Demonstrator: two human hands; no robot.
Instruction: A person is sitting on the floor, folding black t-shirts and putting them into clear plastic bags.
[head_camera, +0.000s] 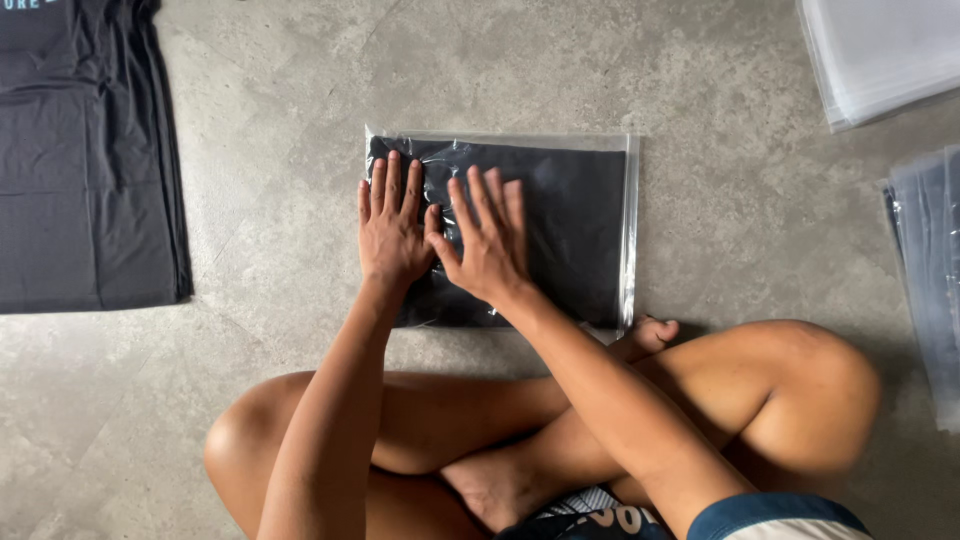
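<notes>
Both arms reach forward and down from the bottom of the view, elbows nearly straight, converging as they go. The left hand (390, 228) lies flat, palm down, fingers together and pointing away from the body. The right hand (483, 238) lies just beside it, also palm down, fingers a little spread and angled slightly leftward (its thumb meets the left hand's thumb side). Neither hand grips anything; both press open-palmed. The legs are folded cross-legged beneath the arms, knees out, bare feet tucked in.
</notes>
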